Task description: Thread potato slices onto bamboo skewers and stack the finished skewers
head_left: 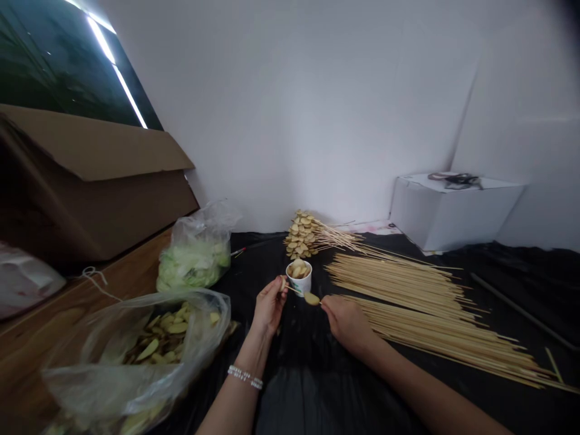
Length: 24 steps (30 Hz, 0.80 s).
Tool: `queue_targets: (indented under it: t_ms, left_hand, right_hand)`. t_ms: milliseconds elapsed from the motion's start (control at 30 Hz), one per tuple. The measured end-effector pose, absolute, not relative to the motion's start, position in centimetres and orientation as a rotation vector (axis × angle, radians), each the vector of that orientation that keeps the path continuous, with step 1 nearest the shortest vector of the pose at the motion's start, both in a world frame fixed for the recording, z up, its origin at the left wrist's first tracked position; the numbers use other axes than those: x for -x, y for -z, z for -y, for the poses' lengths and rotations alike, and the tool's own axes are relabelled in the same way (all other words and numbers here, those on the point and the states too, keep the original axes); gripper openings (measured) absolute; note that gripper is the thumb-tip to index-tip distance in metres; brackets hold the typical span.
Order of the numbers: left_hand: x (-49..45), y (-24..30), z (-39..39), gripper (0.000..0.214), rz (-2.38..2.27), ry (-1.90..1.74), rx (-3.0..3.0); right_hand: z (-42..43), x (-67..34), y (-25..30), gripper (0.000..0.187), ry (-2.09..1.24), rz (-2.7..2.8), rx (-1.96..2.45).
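Left fingers (274, 287) and right fingers (330, 306) pinch a stick (293, 289) through a slice (312, 298) below the cup's rim (308, 276), bare black sheet (306, 374) nearer.

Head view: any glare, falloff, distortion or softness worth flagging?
Head view: light strips at upper left blow out to white; head view: upper right corner falls off dark; head view: cardboard box looks stretched toward the left edge, likely wide-angle; head view: fine detail is soft, so slices in the white cup partly merge.
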<state>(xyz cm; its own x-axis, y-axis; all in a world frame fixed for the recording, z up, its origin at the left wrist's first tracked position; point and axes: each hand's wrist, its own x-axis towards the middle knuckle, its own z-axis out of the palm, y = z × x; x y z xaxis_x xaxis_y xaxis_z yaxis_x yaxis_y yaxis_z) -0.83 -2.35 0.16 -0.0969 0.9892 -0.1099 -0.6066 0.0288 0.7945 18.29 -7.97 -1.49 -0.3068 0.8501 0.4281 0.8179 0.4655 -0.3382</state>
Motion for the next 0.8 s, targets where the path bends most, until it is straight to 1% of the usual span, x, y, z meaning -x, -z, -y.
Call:
queue_targets:
  t_ms: [167,400,600,667,800]
  left_hand:
    - [0.62,0.07,2.35,0.016,-0.86,-1.489,-0.607]
    - [0.35,0.13,2.51,0.019,-0.869,-1.457,-0.619]
    - [0.25,-0.02,2.57,0.019,-0.849,-1.444,-0.648]
    - [0.22,-0.04,2.62,0.019,-0.842,-1.438,-0.653]
    - [0.13,-0.04,2.74,0.018,-0.836,-1.416,-0.652]
  right_hand:
    - [8.32,-18.14,1.32,0.024,-0.014,2.147,1.366]
    - [8.41,-18.1,1.17,0.025,-0.108,2.166,1.408]
    - [8.65,-18.0,1.02,0.026,-0.017,2.138,1.398]
    - [8.61,-18.0,1.12,0.024,-0.081,2.12,1.402]
    - [8.23,-18.15,1.28,0.021,-0.314,2.1,1.395]
